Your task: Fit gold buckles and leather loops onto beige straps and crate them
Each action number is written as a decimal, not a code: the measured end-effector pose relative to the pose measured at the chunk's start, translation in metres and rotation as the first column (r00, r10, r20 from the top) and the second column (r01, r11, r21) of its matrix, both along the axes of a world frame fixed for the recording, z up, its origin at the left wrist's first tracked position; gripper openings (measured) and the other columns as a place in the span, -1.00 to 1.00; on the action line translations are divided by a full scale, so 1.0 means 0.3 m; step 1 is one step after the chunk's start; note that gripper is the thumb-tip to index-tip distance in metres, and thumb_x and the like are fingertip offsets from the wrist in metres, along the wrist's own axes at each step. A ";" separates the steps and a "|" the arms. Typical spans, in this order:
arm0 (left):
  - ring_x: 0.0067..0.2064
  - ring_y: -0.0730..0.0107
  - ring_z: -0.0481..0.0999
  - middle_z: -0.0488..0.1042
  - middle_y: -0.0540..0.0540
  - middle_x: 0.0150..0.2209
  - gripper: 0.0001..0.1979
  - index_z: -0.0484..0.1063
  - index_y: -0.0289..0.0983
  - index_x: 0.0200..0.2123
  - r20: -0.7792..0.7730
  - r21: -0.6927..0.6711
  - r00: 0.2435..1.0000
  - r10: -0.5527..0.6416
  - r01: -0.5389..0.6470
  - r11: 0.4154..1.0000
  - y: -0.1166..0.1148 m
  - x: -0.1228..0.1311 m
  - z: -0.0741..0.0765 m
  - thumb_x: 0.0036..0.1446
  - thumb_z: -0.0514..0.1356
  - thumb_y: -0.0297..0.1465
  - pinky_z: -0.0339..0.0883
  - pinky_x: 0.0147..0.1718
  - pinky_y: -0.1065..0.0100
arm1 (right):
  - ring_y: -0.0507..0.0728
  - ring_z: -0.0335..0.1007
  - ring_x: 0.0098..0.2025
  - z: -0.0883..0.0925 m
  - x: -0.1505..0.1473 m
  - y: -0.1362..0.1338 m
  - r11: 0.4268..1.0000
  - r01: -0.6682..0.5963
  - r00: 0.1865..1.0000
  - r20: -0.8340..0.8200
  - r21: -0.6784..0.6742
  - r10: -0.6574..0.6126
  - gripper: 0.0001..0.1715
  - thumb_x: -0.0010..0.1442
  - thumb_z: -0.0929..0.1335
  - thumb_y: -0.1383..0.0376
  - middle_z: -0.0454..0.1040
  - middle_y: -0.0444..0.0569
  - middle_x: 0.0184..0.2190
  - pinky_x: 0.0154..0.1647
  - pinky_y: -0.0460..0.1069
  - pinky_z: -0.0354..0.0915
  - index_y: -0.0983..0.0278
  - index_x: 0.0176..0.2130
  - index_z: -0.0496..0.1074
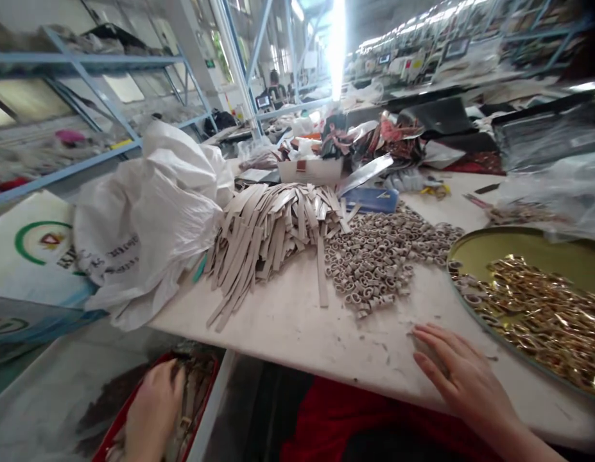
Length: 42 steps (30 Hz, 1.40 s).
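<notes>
My left hand (155, 401) is low at the left, over a red tray (211, 378) below the table's edge. Its fingers are curled together, and what they hold, if anything, is hidden. Grey-beige straps with metal buckles (185, 422) lie in the tray beside that hand. My right hand (458, 375) rests palm down on the pale table (287, 321) with its fingers stretched out. It is between a heap of small grey strap loops (379, 256) and a large round gold-coloured tray (557, 253) full of shiny gold metal buckles (552, 314).
Long grey strips (258, 237) are piled mid-table, some hanging towards the front edge. A white woven sack (153, 218) stands at the left. Behind are a blue box (371, 199), a white carton (309, 172) and clear plastic bags (561, 192). Blue shelving (104, 106) lines the left.
</notes>
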<state>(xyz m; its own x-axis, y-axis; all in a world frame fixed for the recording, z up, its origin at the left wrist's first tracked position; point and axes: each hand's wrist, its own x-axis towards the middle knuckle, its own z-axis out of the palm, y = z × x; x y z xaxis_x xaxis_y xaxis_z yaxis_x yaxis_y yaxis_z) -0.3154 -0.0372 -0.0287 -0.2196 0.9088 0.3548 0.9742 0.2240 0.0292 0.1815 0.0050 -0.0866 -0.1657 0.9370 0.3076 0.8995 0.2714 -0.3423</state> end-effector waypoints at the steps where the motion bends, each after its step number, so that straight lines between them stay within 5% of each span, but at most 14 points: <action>1: -0.21 0.18 0.42 0.43 -0.17 -0.28 -0.80 0.32 -0.25 -0.28 0.003 -0.005 0.996 -0.088 0.088 0.996 0.082 0.080 0.014 0.11 -0.03 -0.32 0.29 -0.17 0.22 | 0.27 0.27 0.04 0.003 0.002 0.001 1.000 -0.006 1.000 0.000 -0.001 0.006 -0.54 0.16 0.20 0.04 0.41 0.05 -0.03 0.04 0.19 0.16 0.23 -0.06 0.36; 4: -0.20 0.31 0.41 0.44 -0.15 -0.26 -0.78 0.37 -0.26 -0.24 0.086 -0.120 0.875 -0.477 0.484 0.866 0.334 0.394 0.047 0.17 -0.06 -0.43 0.27 -0.17 0.32 | 0.27 0.26 0.06 0.003 0.012 0.004 1.000 -0.024 0.999 -0.035 -0.014 0.024 -0.56 0.15 0.22 0.06 0.41 0.04 -0.03 0.06 0.20 0.14 0.22 -0.05 0.35; 6: -0.14 0.33 0.39 0.42 -0.13 -0.15 -0.76 0.37 -0.23 -0.16 0.061 -0.260 0.712 -0.700 0.688 0.677 0.472 0.584 0.060 0.16 -0.03 -0.48 0.24 -0.16 0.34 | 0.26 0.27 0.04 0.000 0.022 0.003 0.999 -0.023 0.995 -0.101 -0.023 0.021 -0.58 0.16 0.22 0.08 0.43 0.03 -0.05 0.05 0.19 0.16 0.23 -0.06 0.35; 8: -0.11 0.28 0.38 0.40 -0.14 -0.11 -0.78 0.38 -0.21 -0.16 0.013 -0.399 0.570 -0.822 0.756 0.518 0.565 0.704 0.068 0.15 0.02 -0.47 0.23 -0.18 0.30 | 0.24 0.31 -0.01 0.003 0.033 0.002 0.999 -0.003 0.981 -0.192 -0.037 -0.004 -0.61 0.17 0.21 0.10 0.45 0.03 -0.10 0.01 0.17 0.20 0.23 -0.08 0.36; 11: -0.22 0.26 0.39 0.42 -0.15 -0.24 -0.85 0.39 -0.27 -0.24 -0.029 -0.505 0.497 -0.867 0.742 0.441 0.618 0.757 0.082 0.14 0.05 -0.47 0.22 -0.26 0.28 | 0.21 0.36 -0.09 0.031 0.049 0.018 0.993 0.046 0.946 -0.314 -0.112 -0.079 -0.64 0.18 0.20 0.13 0.45 0.04 -0.14 -0.07 0.11 0.27 0.22 -0.11 0.37; 15: -0.33 0.28 0.40 0.41 -0.12 -0.37 -0.88 0.37 -0.31 -0.31 -0.056 -0.585 0.452 -0.890 0.708 0.396 0.579 0.738 0.101 0.13 0.04 -0.52 0.22 -0.31 0.27 | 0.15 0.40 -0.24 0.093 0.070 0.100 0.975 0.048 0.911 -0.391 -0.217 -0.132 -0.68 0.19 0.19 0.20 0.43 0.04 -0.20 -0.21 0.03 0.32 0.25 -0.12 0.36; 19: -0.34 0.32 0.40 0.41 -0.08 -0.39 -0.91 0.38 -0.28 -0.30 0.056 -0.608 0.501 -0.864 0.703 0.368 0.511 0.742 0.102 0.10 0.10 -0.48 0.23 -0.33 0.32 | 0.10 0.38 -0.34 0.125 0.078 0.233 0.985 -0.019 0.940 -0.339 -0.174 -0.042 -0.70 0.18 0.18 0.30 0.39 0.04 -0.23 -0.24 0.00 0.29 0.29 -0.12 0.36; 25: -0.18 0.22 0.37 0.41 -0.15 -0.26 -0.86 0.44 -0.30 -0.35 0.295 -0.534 0.710 -0.640 0.678 0.505 0.507 0.732 0.116 -0.03 0.22 -0.39 0.20 -0.21 0.30 | 0.14 0.34 -0.36 0.103 0.060 0.349 0.983 -0.086 0.996 -0.050 -0.162 0.079 -0.80 0.15 0.23 0.30 0.38 0.05 -0.33 -0.31 -0.01 0.20 0.31 -0.31 0.41; 30: -0.39 0.42 0.37 0.41 -0.02 -0.46 -0.84 0.40 -0.30 -0.43 0.523 -0.516 0.750 -0.406 0.657 0.550 0.397 0.737 0.137 0.03 0.12 -0.33 0.18 -0.41 0.43 | 0.11 0.26 -0.43 0.083 0.083 0.298 0.979 -0.090 0.995 -0.051 -0.181 0.082 -0.91 0.07 0.27 0.30 0.33 -0.03 -0.45 -0.39 -0.03 0.14 0.28 -0.43 0.31; 32: -0.48 0.50 0.33 0.38 0.02 -0.51 -0.82 0.38 -0.32 -0.41 0.763 -0.468 0.638 -0.106 0.657 0.591 0.323 0.767 0.140 0.02 0.10 -0.31 0.14 -0.50 0.48 | 0.09 0.22 -0.47 0.087 0.095 0.264 0.977 -0.059 0.994 -0.102 -0.204 0.039 -0.87 0.02 0.31 0.28 0.30 -0.07 -0.51 -0.44 -0.04 0.10 0.26 -0.49 0.26; 34: -0.55 0.56 0.27 0.34 0.07 -0.57 -0.82 0.35 -0.32 -0.43 0.896 -0.433 0.382 0.227 0.640 0.634 0.255 0.806 0.139 -0.07 0.14 -0.30 0.08 -0.56 0.51 | 0.07 0.17 -0.52 0.101 0.100 0.228 0.964 -0.012 0.981 -0.190 -0.265 -0.040 -0.78 -0.04 0.36 0.23 0.27 -0.12 -0.58 -0.49 -0.05 0.05 0.24 -0.55 0.21; 36: -0.61 0.61 0.24 0.32 0.09 -0.61 -0.80 0.31 -0.32 -0.47 0.894 -0.420 0.160 0.419 0.628 0.656 0.203 0.845 0.133 -0.17 0.20 -0.32 0.04 -0.61 0.54 | 0.04 0.13 -0.56 0.122 0.097 0.189 0.920 -0.018 0.919 -0.369 -0.391 -0.139 -0.70 -0.08 0.39 0.16 0.24 -0.17 -0.64 -0.53 -0.06 0.05 0.24 -0.58 0.21; 39: -0.60 0.58 0.32 0.35 0.08 -0.63 -0.79 0.27 -0.30 -0.50 0.840 -0.403 -0.034 0.542 0.629 0.665 0.155 0.895 0.119 -0.24 0.23 -0.38 0.07 -0.63 0.56 | -0.01 0.19 -0.57 0.156 0.083 0.126 0.773 -0.224 0.617 -0.701 -0.593 -0.359 -0.65 -0.08 0.41 0.06 0.32 -0.16 -0.60 -0.51 -0.08 0.17 0.26 -0.53 0.28; 42: -0.57 0.53 0.40 0.37 0.07 -0.63 -0.81 0.27 -0.29 -0.48 0.795 -0.412 -0.100 0.599 0.636 0.653 0.127 0.932 0.110 -0.23 0.22 -0.42 0.14 -0.62 0.57 | -0.04 0.30 -0.51 0.174 0.062 0.064 0.643 -0.425 0.235 -0.763 -0.638 -0.602 -0.67 -0.07 0.43 0.07 0.45 -0.10 -0.45 -0.46 -0.13 0.28 0.28 -0.45 0.37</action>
